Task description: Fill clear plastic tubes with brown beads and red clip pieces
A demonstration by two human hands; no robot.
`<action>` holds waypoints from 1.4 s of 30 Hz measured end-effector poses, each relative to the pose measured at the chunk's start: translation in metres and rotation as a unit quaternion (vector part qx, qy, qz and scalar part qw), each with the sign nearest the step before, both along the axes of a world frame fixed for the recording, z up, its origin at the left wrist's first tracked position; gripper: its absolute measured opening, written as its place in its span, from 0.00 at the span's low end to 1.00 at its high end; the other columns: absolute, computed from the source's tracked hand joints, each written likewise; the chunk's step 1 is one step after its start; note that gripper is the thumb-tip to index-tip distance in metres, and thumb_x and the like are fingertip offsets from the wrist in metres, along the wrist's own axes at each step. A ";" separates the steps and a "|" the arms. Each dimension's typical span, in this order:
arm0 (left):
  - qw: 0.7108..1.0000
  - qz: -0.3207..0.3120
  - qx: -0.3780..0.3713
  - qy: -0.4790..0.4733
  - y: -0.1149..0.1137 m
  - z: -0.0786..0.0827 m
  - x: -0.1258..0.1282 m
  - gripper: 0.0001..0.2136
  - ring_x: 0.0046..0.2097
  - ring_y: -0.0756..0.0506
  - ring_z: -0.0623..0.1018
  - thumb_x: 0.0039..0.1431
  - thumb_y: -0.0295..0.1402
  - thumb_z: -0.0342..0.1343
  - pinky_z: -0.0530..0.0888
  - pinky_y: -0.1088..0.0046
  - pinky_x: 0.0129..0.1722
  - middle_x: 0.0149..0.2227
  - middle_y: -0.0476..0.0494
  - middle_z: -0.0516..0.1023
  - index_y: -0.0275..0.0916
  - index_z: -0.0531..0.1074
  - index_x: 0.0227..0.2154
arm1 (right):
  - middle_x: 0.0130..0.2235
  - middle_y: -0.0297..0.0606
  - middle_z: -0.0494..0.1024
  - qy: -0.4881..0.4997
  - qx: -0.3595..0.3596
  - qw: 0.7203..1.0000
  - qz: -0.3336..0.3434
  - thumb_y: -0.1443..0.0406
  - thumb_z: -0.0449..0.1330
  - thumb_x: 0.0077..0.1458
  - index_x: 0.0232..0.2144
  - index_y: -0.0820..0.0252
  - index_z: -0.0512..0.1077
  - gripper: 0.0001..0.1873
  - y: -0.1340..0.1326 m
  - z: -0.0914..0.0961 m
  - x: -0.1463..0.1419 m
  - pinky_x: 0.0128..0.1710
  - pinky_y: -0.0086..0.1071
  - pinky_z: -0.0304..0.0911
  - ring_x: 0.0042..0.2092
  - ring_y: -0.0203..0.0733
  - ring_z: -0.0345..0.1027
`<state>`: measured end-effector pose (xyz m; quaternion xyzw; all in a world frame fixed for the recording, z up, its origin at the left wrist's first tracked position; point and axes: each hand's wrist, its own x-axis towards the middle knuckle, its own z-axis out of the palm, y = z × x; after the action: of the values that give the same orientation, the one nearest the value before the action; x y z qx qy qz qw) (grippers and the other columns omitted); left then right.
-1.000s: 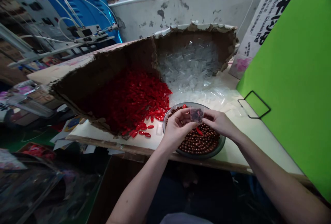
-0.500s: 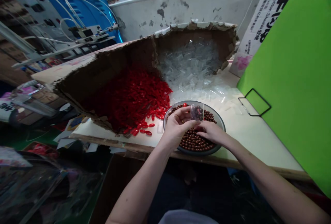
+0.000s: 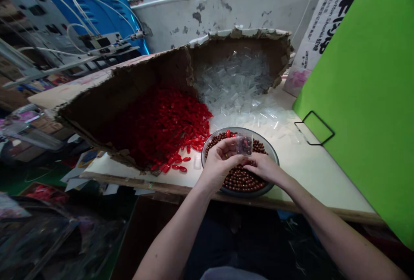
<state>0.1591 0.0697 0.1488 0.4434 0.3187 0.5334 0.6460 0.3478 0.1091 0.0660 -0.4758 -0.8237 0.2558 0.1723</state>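
Note:
My left hand (image 3: 220,163) is curled around a small clear plastic container (image 3: 244,144) holding a few dark beads. My right hand (image 3: 263,168) sits just below that container, its fingertips close to it, and whether they pinch anything is hidden. Both hands are over a grey metal bowl (image 3: 273,153) full of round brown beads (image 3: 242,181), with a red bead or so among them. To the left of the bowl, a heap of glossy red oval beads (image 3: 161,129) spills out of a torn cardboard box (image 3: 239,34). Clear plastic pieces (image 3: 233,82) fill the box's far part.
The box and bowl stand on a pale tabletop (image 3: 310,172) with a front edge just past the bowl. A green board (image 3: 359,99) with a black wire loop (image 3: 313,129) stands at right. Tubed equipment (image 3: 106,47) is upper left; plastic-wrapped goods (image 3: 39,232) lie lower left.
My right hand has moved from the container's right side to just below it. The left hand keeps the container, which has dropped slightly. The view has shifted a little.

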 end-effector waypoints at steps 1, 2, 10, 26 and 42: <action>1.000 -0.001 0.001 0.002 0.000 0.000 0.000 0.19 0.40 0.47 0.78 0.44 0.26 0.65 0.75 0.69 0.44 0.40 0.42 0.80 0.38 0.74 0.43 | 0.36 0.37 0.79 0.002 0.001 1.000 -0.004 0.65 0.58 0.53 0.32 0.56 0.76 0.07 0.000 0.000 0.000 0.43 0.37 0.65 0.40 0.44 0.71; 1.000 -0.003 0.001 0.002 0.000 -0.001 0.000 0.19 0.40 0.47 0.78 0.45 0.26 0.65 0.75 0.69 0.44 0.40 0.42 0.80 0.38 0.75 0.43 | 0.37 0.37 0.79 0.003 0.001 1.000 -0.009 0.65 0.58 0.53 0.33 0.56 0.76 0.07 0.000 0.000 0.000 0.43 0.37 0.65 0.40 0.44 0.72; 1.000 -0.013 -0.005 -0.006 -0.001 -0.004 0.001 0.19 0.43 0.47 0.78 0.46 0.26 0.64 0.74 0.69 0.45 0.43 0.42 0.80 0.39 0.75 0.44 | 0.40 0.38 0.79 -0.004 0.009 0.998 -0.055 0.63 0.59 0.53 0.40 0.56 0.73 0.11 -0.002 -0.001 0.000 0.42 0.36 0.64 0.40 0.45 0.72; 0.995 0.097 -0.009 -0.011 0.006 -0.033 -0.042 0.08 0.39 0.51 0.76 0.51 0.31 0.62 0.72 0.75 0.41 0.40 0.48 0.77 0.38 0.73 0.34 | 0.36 0.36 0.76 -0.005 0.021 0.998 -0.065 0.66 0.57 0.54 0.34 0.57 0.73 0.06 0.000 0.006 0.000 0.40 0.33 0.63 0.37 0.40 0.70; 0.995 0.063 -0.056 0.057 0.005 -0.057 -0.043 0.11 0.44 0.45 0.78 0.52 0.33 0.62 0.74 0.71 0.42 0.42 0.41 0.78 0.36 0.72 0.37 | 0.37 0.37 0.73 0.017 0.016 1.000 0.007 0.63 0.57 0.57 0.34 0.56 0.73 0.06 0.002 0.024 -0.010 0.42 0.35 0.64 0.38 0.40 0.69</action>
<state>0.1159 0.0742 0.0922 0.4154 0.4116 0.5280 0.6159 0.3379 0.1111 0.0901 -0.4628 -0.8279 0.2521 0.1918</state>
